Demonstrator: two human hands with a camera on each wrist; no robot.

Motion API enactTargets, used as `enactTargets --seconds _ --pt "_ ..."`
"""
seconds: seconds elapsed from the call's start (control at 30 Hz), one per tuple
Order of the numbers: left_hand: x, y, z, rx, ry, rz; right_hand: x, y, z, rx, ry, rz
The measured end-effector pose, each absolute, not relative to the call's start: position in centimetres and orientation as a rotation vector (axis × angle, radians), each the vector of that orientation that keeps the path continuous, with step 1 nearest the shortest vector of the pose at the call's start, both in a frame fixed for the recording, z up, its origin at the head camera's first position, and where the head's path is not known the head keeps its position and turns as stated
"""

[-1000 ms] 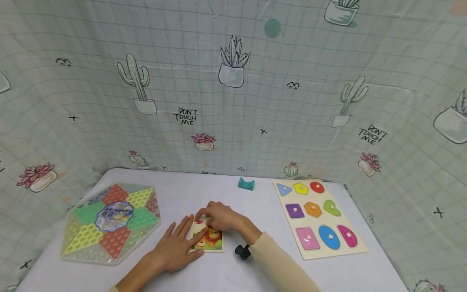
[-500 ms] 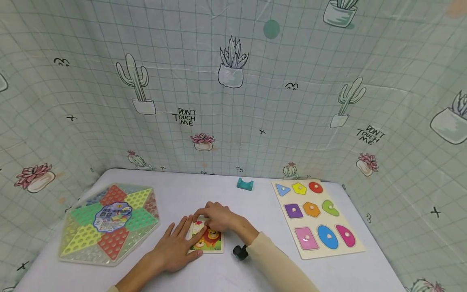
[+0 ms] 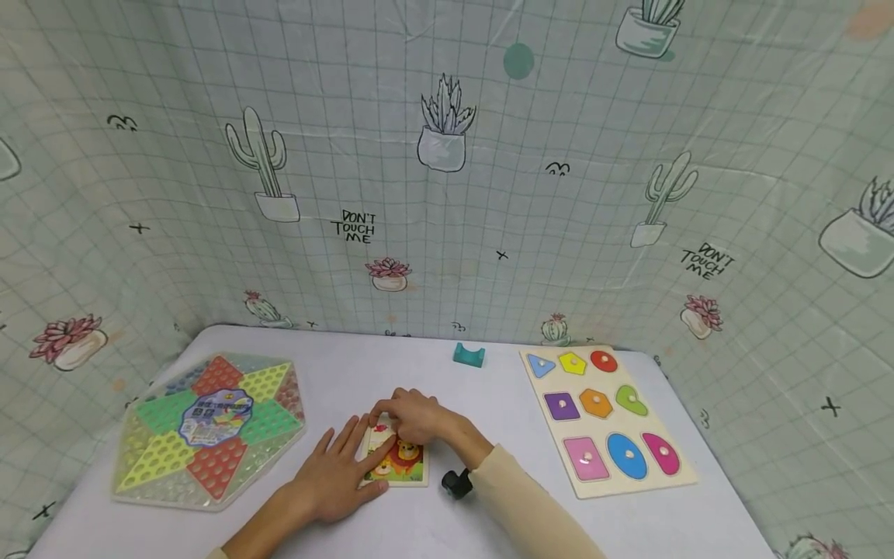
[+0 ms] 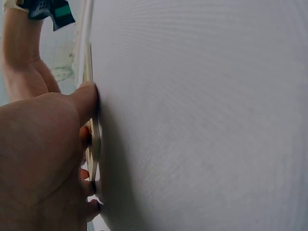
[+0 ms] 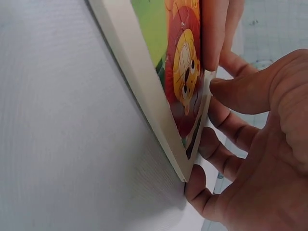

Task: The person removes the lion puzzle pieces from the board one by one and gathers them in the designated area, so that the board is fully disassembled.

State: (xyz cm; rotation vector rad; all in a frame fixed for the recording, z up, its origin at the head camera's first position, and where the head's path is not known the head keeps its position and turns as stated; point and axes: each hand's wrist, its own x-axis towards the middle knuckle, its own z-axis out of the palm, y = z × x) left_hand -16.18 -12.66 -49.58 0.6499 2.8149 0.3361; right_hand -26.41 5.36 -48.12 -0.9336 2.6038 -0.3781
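Observation:
A small framed jigsaw puzzle (image 3: pixel 407 466) with a lion picture lies on the white table between my hands. My left hand (image 3: pixel 334 475) lies at its left side, fingers extended, index finger reaching across the picture. In the left wrist view, its thumb is beside the thin edge of the puzzle (image 4: pixel 95 149). My right hand (image 3: pixel 414 416) bends over the far edge. The right wrist view has the right hand's curled fingers (image 5: pixel 226 163) along the frame's outer side, thumb above the lion picture (image 5: pixel 185 72). Part of the puzzle's upper half is hidden under the hands.
A hexagonal Chinese checkers board (image 3: pixel 209 427) lies at the left. At the right is a wooden shape board (image 3: pixel 615 419) with knobbed pieces. A teal curved block (image 3: pixel 469 355) sits at the back. A black device (image 3: pixel 457 484) shows by the right wrist. Patterned cloth (image 3: pixel 447 217) surrounds the table.
Both hands stay in nearly the same place on the puzzle. The head view has shifted slightly; the puzzle and the other objects keep their places on the table.

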Motion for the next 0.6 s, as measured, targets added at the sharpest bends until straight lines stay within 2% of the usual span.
enactTargets --seconds 0.6 --pt "-16.23 -12.40 -49.39 0.624 2.818 0.298 -26.42 5.47 -48.09 -0.976 2.580 -0.466"
